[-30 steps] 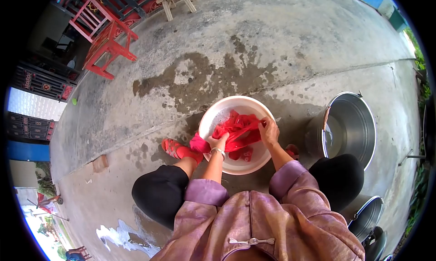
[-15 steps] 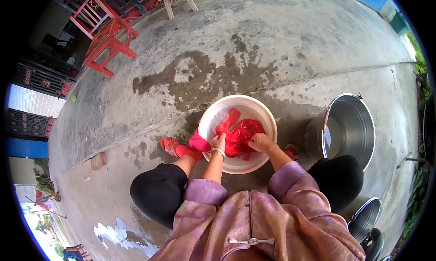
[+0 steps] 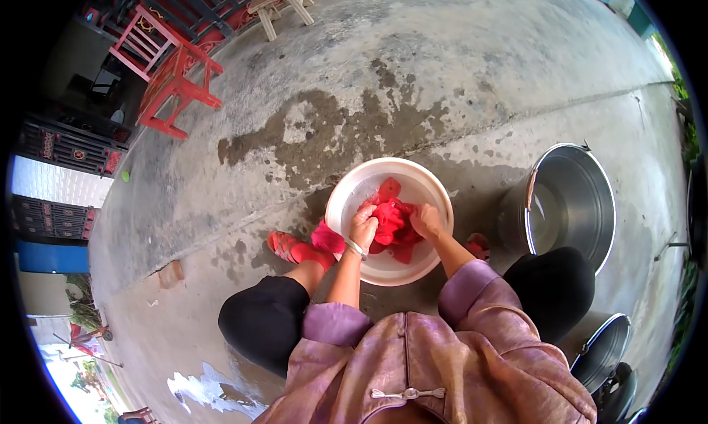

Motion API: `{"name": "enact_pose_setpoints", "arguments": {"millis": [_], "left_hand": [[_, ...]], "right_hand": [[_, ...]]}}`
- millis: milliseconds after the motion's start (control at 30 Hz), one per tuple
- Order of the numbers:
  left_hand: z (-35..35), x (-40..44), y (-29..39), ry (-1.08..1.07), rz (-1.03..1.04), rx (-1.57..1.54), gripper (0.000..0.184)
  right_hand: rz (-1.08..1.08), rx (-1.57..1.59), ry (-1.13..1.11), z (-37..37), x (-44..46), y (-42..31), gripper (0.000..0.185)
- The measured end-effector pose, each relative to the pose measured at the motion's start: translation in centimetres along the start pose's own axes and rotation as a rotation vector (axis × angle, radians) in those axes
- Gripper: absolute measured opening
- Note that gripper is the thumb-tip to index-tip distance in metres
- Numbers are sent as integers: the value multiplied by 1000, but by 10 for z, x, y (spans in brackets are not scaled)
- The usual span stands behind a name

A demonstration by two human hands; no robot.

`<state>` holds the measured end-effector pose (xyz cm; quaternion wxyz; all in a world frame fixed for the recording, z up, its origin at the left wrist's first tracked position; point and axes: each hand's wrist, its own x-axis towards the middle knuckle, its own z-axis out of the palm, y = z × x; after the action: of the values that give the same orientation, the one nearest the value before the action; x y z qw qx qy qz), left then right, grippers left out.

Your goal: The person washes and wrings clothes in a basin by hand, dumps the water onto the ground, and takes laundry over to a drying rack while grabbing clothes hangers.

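A bunched, wet red cloth [image 3: 394, 221] lies in a pale pink basin [image 3: 439, 188] with some water in it. My left hand [image 3: 363, 228], with a bracelet at the wrist, is closed on the cloth's left side. On the cloth's right side, my right hand [image 3: 428, 222] is closed as well, fingers curled around its edge. Part of the cloth spreads toward the basin's far side. A bright pink piece of fabric [image 3: 327, 237] hangs at the basin's left rim, beside my left wrist.
Right of the basin stands a large metal bucket [image 3: 582, 203] holding some water. A smaller metal bucket [image 3: 605, 354] is behind my right knee. A red chair [image 3: 173, 85] and a wooden stool [image 3: 279, 4] stand farther off. Wet patches mark the concrete floor [image 3: 516, 70].
Both hands keep hold of the red cloth; my left hand has turned and the cloth is gathered more tightly between them. The whole view has shifted slightly.
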<state>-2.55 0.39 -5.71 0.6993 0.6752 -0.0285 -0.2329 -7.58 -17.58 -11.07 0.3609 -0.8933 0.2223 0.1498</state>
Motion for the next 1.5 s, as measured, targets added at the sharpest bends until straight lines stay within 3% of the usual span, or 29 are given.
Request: {"name": "enact_pose_setpoints", "arguments": {"millis": [33, 133, 200, 333, 433, 600, 633, 800, 900, 1000, 1100, 1200, 1267, 1333, 1400, 1500], "left_hand": [[-1, 3, 1, -72, 97, 104, 34], [8, 1, 50, -267, 250, 257, 31], [13, 0, 80, -326, 349, 359, 29], [18, -9, 126, -306, 451, 438, 21], [4, -17, 142, -279, 299, 394, 19], [8, -35, 149, -108, 41, 89, 9], [6, -33, 141, -73, 129, 253, 19], [-13, -26, 113, 97, 281, 523, 10], [-10, -25, 116, 201, 351, 588, 16], [1, -32, 122, 229, 362, 724, 25], [7, -31, 114, 230, 416, 797, 29], [14, -31, 117, 250, 440, 771, 29], [20, -36, 129, 208, 403, 746, 29], [26, -37, 135, 169, 393, 652, 28], [32, -36, 134, 133, 409, 488, 28], [38, -37, 136, 89, 359, 385, 25]], "right_hand": [[72, 143, 134, -10, -5, -11, 34], [-112, 208, 395, -3, 0, -16, 30], [-174, 331, 246, 17, 14, -7, 30], [-453, 90, -22, 5, 21, -2, 29], [-1, 326, 6, -25, 6, -14, 28], [49, 590, 213, -10, 31, 14, 24], [13, 602, 238, -10, 31, 15, 24], [70, 502, 172, -23, 16, 8, 31], [1, 761, 234, 33, 59, 45, 36], [70, 593, 262, -18, 15, -2, 44], [146, 316, 332, -21, 8, -8, 34], [357, 255, 154, -45, -5, -22, 29], [271, 885, -116, -12, 16, 2, 26], [150, 1237, -155, 0, 21, 2, 26], [16, 1311, 51, 14, 26, -14, 25], [23, 638, 173, 14, 28, -24, 24]]}}
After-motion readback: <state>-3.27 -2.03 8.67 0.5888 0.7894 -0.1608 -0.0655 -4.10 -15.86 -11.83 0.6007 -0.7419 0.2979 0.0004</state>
